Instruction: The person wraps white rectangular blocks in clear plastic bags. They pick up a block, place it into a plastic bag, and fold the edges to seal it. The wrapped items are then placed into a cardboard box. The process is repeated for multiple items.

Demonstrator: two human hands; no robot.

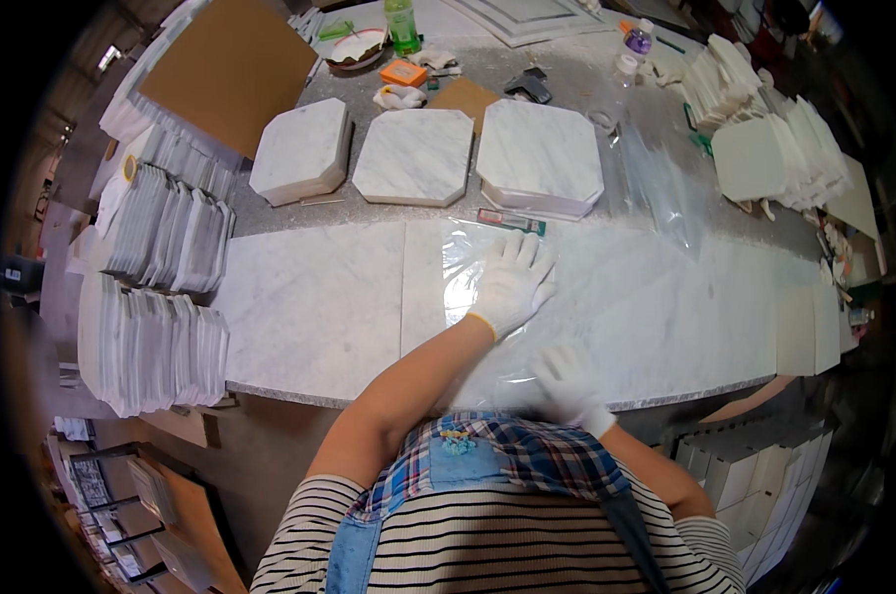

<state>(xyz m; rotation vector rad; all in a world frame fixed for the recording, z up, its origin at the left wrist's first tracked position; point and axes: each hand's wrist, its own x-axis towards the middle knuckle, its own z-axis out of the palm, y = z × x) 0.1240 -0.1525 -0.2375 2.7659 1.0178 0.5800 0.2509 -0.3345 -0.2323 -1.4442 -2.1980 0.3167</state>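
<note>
My left hand [513, 283], in a white knitted glove, lies flat with its fingers pointing away from me, pressing on a clear plastic bag [463, 262]. The bag rests on pale grey-veined marble slabs [314, 297] and shines where it shows beside the glove. My right hand [572, 384], gloved too, is at the bag's near end by the table's front edge. Motion smears its fingers, so I cannot make out whether they hold the film. Just beyond my left fingertips lies a flat green-and-red strip-shaped pack [511, 221].
Three stacks of cut-corner marble tiles [414, 155] stand at the back. Upright tiles [156, 346] line the left side, and more tiles [779, 158] are at the right. More clear plastic film [665, 193] lies right of centre. A brown board [228, 74] leans at the far left.
</note>
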